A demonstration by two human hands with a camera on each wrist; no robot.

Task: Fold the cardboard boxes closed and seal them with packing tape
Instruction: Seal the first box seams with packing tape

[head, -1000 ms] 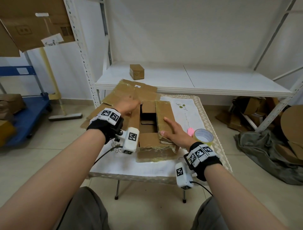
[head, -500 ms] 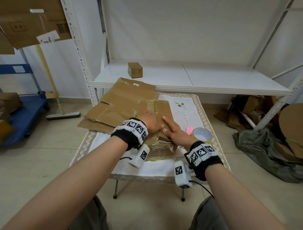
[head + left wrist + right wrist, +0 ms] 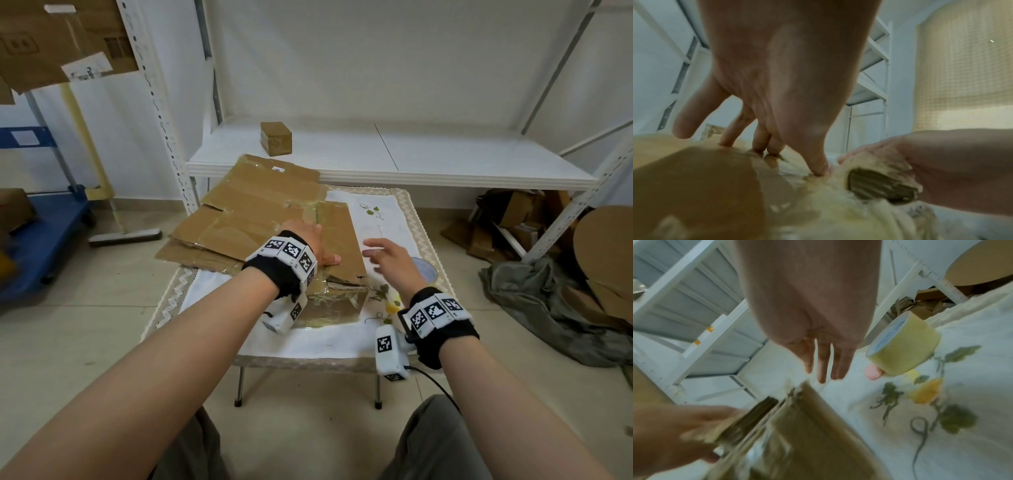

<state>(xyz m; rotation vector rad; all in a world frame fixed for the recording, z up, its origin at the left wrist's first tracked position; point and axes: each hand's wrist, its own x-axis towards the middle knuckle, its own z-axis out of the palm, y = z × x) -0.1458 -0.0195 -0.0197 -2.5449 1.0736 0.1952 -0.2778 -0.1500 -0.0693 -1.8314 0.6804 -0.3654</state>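
A worn cardboard box (image 3: 337,240) stands on the small table, its top flaps folded down flat. My left hand (image 3: 313,245) presses on the flaps near the middle seam with straight fingers (image 3: 760,142) and thumb. My right hand (image 3: 383,255) hovers just right of the box, open, fingers spread, holding nothing; its fingers (image 3: 823,368) hang over the cloth. A roll of yellowish packing tape (image 3: 906,350) lies on the cloth to the right of that hand, partly hidden behind it in the head view (image 3: 426,272).
Flattened cardboard sheets (image 3: 246,212) lie left of and behind the box, overhanging the table's white flowered cloth (image 3: 308,337). A pink object (image 3: 872,372) lies by the tape. A small sealed box (image 3: 275,138) sits on the white shelf (image 3: 445,161) behind. Cardboard scraps lie on the floor, right.
The left flap has come down over the open box, with my left hand now pressing on top. My right hand has lifted off the right flap and moved right.
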